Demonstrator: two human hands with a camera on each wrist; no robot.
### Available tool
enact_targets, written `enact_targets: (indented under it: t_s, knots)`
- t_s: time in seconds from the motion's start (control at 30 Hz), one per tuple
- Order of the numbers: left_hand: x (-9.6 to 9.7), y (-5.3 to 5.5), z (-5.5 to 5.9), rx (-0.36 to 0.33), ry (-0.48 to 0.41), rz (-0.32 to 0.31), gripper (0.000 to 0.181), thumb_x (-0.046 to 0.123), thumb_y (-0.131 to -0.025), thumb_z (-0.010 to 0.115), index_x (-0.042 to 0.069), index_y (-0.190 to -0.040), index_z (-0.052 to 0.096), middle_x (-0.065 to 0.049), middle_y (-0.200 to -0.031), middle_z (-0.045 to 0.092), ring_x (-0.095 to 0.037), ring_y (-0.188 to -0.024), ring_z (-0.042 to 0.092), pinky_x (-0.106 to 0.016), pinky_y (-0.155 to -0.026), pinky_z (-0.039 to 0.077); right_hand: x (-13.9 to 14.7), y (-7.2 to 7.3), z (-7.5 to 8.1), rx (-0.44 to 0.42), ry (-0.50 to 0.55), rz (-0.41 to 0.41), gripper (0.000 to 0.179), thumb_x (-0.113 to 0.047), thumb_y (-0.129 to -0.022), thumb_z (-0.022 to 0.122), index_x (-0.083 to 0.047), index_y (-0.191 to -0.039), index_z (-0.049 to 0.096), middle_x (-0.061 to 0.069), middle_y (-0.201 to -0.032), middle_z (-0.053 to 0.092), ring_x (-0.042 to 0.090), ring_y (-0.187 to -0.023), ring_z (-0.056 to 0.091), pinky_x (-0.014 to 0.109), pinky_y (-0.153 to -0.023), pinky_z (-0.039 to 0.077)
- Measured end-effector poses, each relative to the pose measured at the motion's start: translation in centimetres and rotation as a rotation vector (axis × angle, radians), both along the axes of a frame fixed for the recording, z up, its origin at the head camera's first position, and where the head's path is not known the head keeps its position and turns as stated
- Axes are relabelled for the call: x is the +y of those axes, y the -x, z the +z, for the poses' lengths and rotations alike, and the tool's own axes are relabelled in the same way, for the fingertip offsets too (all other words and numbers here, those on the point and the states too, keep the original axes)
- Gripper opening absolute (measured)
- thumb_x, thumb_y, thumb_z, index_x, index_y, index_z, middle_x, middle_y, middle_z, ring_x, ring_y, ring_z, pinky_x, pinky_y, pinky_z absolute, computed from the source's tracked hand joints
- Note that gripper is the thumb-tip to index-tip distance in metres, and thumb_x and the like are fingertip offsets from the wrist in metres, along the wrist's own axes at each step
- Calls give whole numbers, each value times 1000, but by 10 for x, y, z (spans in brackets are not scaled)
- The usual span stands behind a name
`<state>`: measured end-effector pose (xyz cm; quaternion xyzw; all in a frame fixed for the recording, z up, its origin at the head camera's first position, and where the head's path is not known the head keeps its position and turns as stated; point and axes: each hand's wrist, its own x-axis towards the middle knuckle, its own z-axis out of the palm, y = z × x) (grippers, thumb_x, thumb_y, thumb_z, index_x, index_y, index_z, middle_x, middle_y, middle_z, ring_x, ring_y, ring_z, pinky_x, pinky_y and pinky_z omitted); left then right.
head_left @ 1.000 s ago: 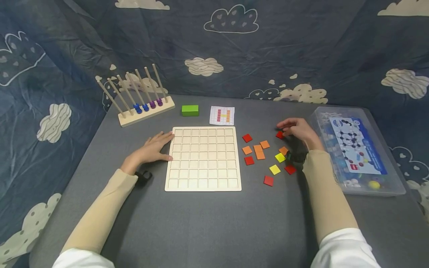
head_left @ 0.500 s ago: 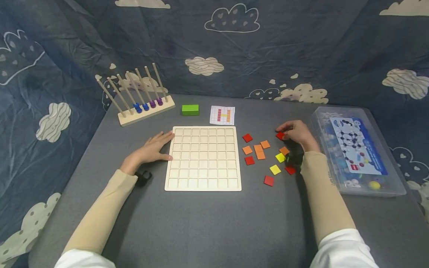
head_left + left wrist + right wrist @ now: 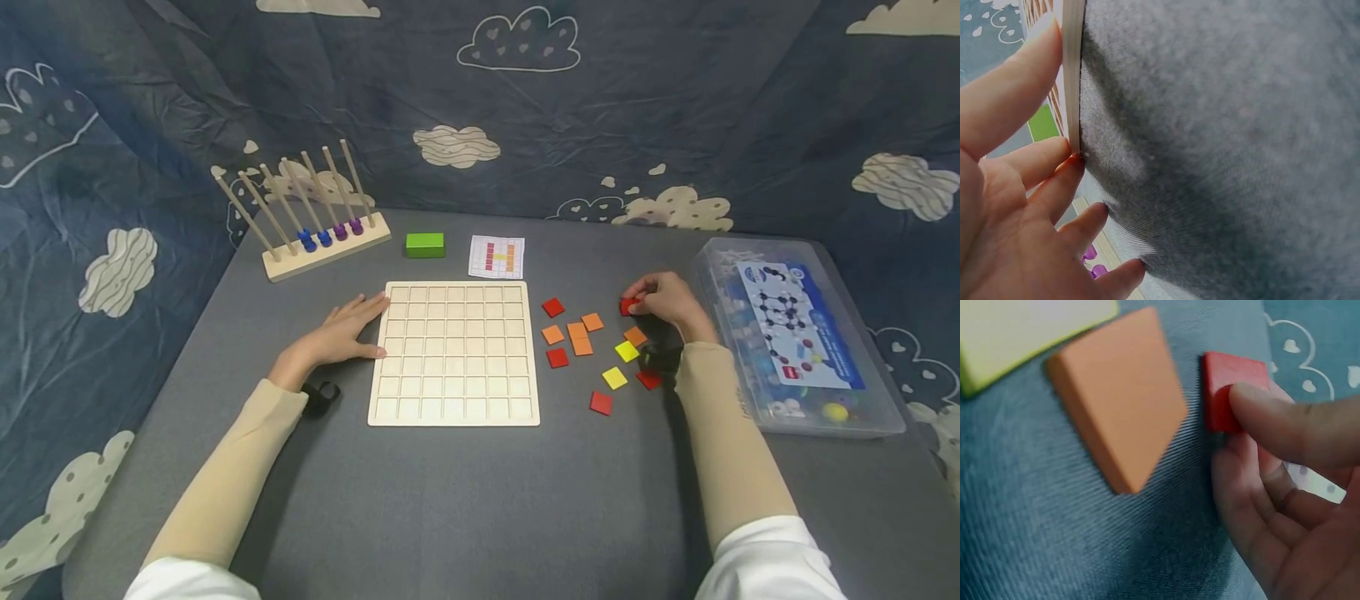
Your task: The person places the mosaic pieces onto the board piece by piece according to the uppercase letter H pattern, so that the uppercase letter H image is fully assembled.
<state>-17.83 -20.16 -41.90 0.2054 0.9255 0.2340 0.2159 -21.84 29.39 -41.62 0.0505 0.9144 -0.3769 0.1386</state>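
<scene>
One of my hands, the left hand (image 3: 341,335), is touching the grid board (image 3: 454,354), fingers spread, while farther right my right hand (image 3: 666,302) is now pinching — no longer just reaching for — a red tile (image 3: 1232,370), seemingly securing it.

My head view looks forward and down over the tabletop (image 3: 450,508) and both hands (image 3: 337,340), which my wrist views share close up.
</scene>
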Motion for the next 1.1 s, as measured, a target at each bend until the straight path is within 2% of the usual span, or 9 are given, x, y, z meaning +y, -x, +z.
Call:
enact_targets:
  t_s: [0.2,0.27,0.37,0.73,0.87,1.1]
  knots:
    - [0,1,-2,-1,2,-3,89,30,-88,70,-1,-151,16,-22,-157,9,-44,-142,-1,-63,-108,-2,-3,-1,4,-82,116,9,27,-6,-93,58,8,-116,58,5,-88,57,16,-80,54,28,-76,47]
    - [0,1,-2,1,3,-7,89,29,-88,70,-1,-151,16,-22,-157,9,-43,-142,-1,-63,-108,-2,-10,-2,8,-93,172,17,31,-11,-94,60,7,-119,56,4,-92,59,14,-82,56,28,-79,49]
    - [0,1,-2,5,0,-12,88,29,-88,69,-1,-151,16,-23,-157,9,-44,-142,-1,-64,-107,-2,-24,0,13,-90,255,48,33,-9,-94,60,9,-121,54,5,-93,61,11,-81,59,30,-81,53]
    - [0,1,-1,1,5,-14,87,30,-89,68,-1,-151,16,-22,-157,9,-44,-142,-1,-63,-108,-2,-113,15,14,-73,436,161,23,-1,-92,60,11,-112,58,15,-95,60,16,-77,63,36,-80,54]
    - [-1,2,0,-4,1,-14,86,29,-89,67,-1,-151,16,-22,-156,9,-44,-142,-1,-63,-108,-2,-148,17,12,-58,474,219,19,3,-91,60,11,-108,60,15,-91,59,21,-77,63,39,-80,54]
    - [-1,5,0,-2,-10,-26,85,29,-90,67,-1,-151,16,-21,-157,9,-43,-142,-1,-64,-107,-2,-196,17,8,-35,517,238,14,8,-88,60,11,-101,62,11,-84,57,20,-72,61,40,-78,55]
